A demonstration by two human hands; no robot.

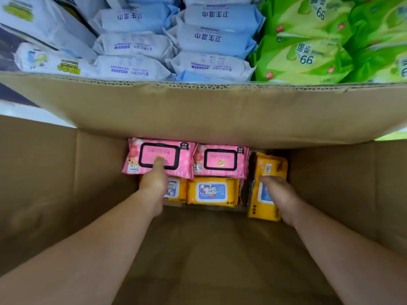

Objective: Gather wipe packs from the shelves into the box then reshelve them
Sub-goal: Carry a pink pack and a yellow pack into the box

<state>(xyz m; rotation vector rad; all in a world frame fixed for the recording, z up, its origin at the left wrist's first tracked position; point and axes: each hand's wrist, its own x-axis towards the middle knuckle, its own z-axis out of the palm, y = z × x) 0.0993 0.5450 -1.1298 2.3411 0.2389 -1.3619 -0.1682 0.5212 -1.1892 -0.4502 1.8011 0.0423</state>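
Both my arms reach down into an open cardboard box (66, 183). Two pink wipe packs lie side by side at its far wall. My left hand (155, 186) grips the left pink pack (136, 155), thumb on its lid and fingers underneath. The right pink pack (220, 160) lies free. Beneath them are yellow packs, one in the middle (212, 191). My right hand (279, 194) holds a yellow pack (267, 166) that stands on edge at the right.
The box's far flap (198, 111) stands up between me and the shelf. Behind it are stacked white and blue wipe packs (211, 38), green packs (308, 51) at the right and white packs (44, 60) at the left. The near box floor (209, 249) is bare cardboard.
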